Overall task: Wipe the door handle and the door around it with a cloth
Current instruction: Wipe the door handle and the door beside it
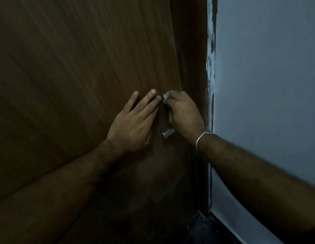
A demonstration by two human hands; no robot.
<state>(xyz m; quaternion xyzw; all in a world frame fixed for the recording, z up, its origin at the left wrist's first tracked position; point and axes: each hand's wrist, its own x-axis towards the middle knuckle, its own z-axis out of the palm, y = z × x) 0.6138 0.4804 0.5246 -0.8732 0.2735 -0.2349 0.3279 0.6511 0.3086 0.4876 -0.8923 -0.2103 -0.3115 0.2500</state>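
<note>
Centrally in the frame, the left hand [133,120] lies flat against the brown wooden door [74,67], fingers straight and slightly spread, holding nothing. Just beside it to the right, the right hand [184,113] is curled around a pale cloth [165,95], a small corner of which shows above the knuckles. This hand covers most of the door handle [168,133]; only a short metal end shows below it. A thin bangle [201,138] circles the right wrist. A grey-blue wall [267,85] fills the right side, beyond the dark door frame [195,50].
</note>
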